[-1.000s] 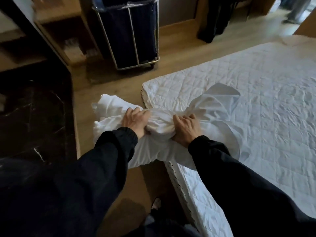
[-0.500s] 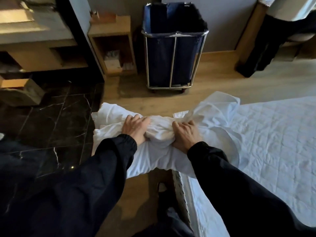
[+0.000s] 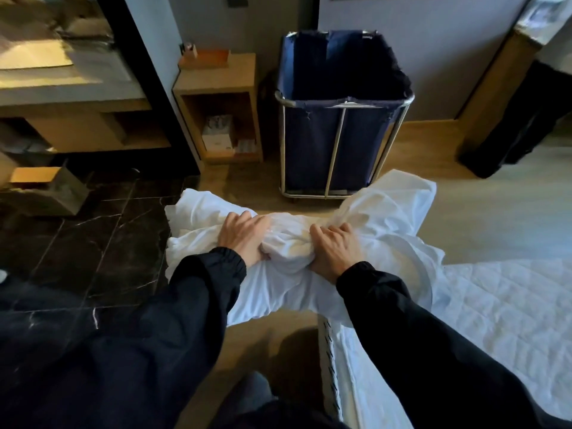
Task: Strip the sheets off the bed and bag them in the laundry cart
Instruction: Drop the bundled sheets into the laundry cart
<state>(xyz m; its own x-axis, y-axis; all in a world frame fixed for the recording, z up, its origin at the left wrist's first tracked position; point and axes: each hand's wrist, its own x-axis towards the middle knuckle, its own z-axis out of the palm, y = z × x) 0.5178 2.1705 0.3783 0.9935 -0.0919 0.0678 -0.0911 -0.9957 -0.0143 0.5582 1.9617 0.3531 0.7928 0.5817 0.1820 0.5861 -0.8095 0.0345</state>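
Observation:
A bunched white sheet [image 3: 387, 218] hangs in front of me, above the floor at the bed's corner. My left hand [image 3: 243, 236] grips the bundle on its left side, my right hand [image 3: 335, 246] grips it on the right, fingers curled into the cloth. The laundry cart [image 3: 340, 119], a dark blue bag in a metal frame on wheels, stands straight ahead beyond the sheet, its top open. The bed [image 3: 501, 320] at the lower right shows a bare quilted white mattress pad.
A wooden open shelf unit [image 3: 219, 85] stands left of the cart. Dark marble floor [image 3: 77, 243] and a counter lie to the left. Dark trouser legs of a person [image 3: 520, 125] stand at the far right by a wooden panel. Wood floor runs between bed and cart.
The view has turned from the bed toward the cart, which is now nearer and centred. Both hands keep the same grip on the bundled sheet, now clear of the mattress.

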